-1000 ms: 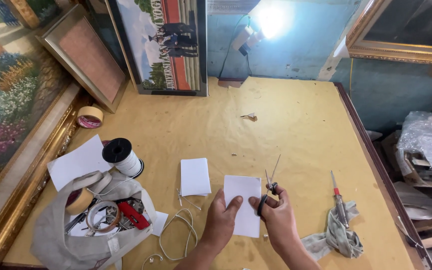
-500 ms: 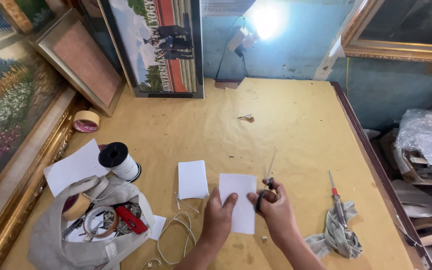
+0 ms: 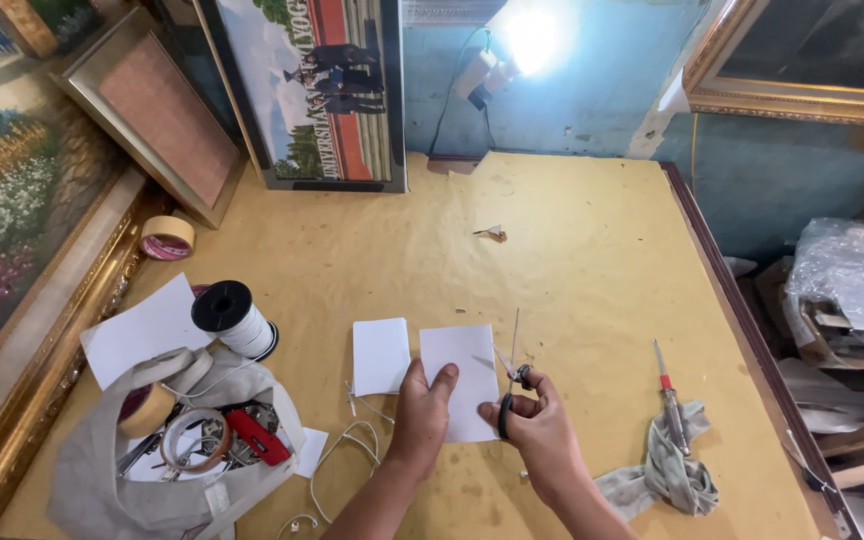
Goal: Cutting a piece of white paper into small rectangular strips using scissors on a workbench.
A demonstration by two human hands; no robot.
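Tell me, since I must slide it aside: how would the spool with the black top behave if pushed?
The white cylindrical spool with a black top stands upright, so it would probably slide or tip. Once tipped, its round body would likely roll across the yellow-brown table.

A tall rectangular poster point(image 3: 317, 85) in a dark frame leans upright against the blue wall at the back of the counter point(image 3: 592, 260), left of centre. It shows a pale sky, green trees, a red vertical band with lettering and a small group of dark-clad figures. At the far right, off the counter's edge, a bulky package wrapped in clear, crinkled plastic point(image 3: 852, 280) sits on a cluttered shelf, with whitish contents dimly visible through the wrap. A small white label point(image 3: 214, 497), rectangular, is sewn at the lower edge of the grey cloth bag point(image 3: 92, 480) at the counter's front left. No screens are visible.
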